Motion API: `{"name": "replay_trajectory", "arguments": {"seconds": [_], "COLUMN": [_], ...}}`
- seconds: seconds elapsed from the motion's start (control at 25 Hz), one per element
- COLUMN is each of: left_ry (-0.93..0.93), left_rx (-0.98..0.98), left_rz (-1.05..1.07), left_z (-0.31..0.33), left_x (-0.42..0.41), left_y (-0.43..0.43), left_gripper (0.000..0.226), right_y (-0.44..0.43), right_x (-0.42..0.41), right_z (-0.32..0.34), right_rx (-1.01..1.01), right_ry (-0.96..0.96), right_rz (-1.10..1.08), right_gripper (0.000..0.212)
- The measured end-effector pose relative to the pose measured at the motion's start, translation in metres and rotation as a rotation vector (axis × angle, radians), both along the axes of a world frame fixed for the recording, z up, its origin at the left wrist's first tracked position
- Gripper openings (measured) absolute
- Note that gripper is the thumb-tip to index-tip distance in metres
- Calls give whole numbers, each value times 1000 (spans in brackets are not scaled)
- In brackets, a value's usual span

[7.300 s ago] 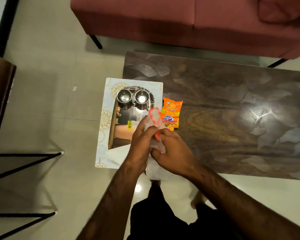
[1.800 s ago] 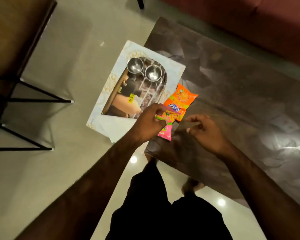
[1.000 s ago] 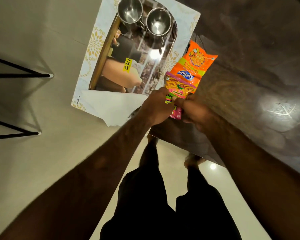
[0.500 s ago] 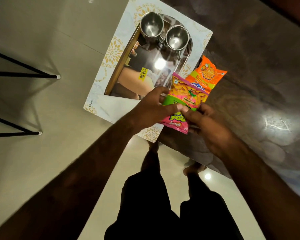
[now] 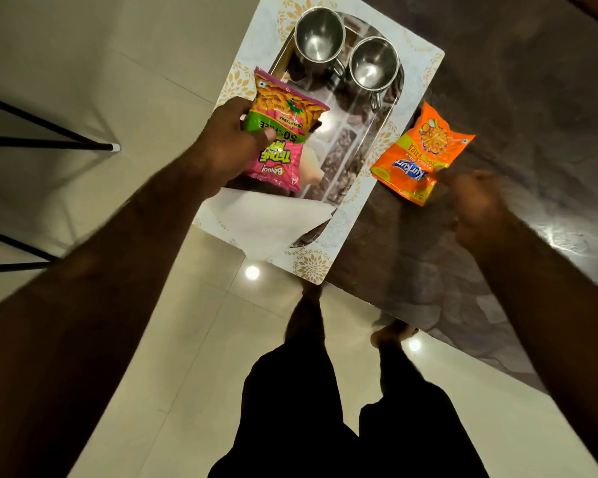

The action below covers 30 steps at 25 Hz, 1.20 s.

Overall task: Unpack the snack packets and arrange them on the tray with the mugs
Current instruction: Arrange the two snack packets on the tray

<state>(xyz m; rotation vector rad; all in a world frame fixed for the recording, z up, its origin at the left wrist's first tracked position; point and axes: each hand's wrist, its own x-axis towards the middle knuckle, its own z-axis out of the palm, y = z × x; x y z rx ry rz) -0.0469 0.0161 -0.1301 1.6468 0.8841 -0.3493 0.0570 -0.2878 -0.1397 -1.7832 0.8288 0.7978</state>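
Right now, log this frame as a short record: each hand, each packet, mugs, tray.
left hand: holds the pink packet above the tray
right hand: blurred, fingers at the orange packet's near edge; grip unclear
orange packet: flat on the table, right of the tray
mugs: two, steel, upright, empty, at the tray's far end
tray: on the table's left end, white sheet across its near end
packets lying on tray: none
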Motion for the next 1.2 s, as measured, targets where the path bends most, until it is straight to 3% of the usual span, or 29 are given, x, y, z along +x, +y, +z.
{"name": "replay_trajectory", "arguments": {"seconds": [0.04,0.24,0.32,0.48,0.64,0.76,1.04,1.2], "left_ry": [3,-12,5,80,5,-1,-21,-48], "left_rx": [40,226,276,587,391,351,377,204], "left_rz": [-31,-187,-229,-326,-123,-109,-124,6], "left_z": [-3,-15,-21,-27,-28,-30,-28,-27], "left_x": [2,7,7,10,12,10,9,11], "left_y": [2,2,0,-5,-2,3,6,12], "left_gripper": [37,37,40,48,54,57,54,41], "right_y": [4,16,15,5,-1,20,102,100], "right_x": [3,14,13,2,-27,-44,-47,-42], "right_z": [-1,-30,-40,-35,0,13,-1,-12], "right_rx": [44,-39,-88,-42,168,267,216,124], "right_ry": [39,31,-8,-45,-90,-91,-94,-56], "right_rz": [-10,26,39,-13,21,40,109,68], "right_gripper": [18,49,44,33,35,32,30,28]}}
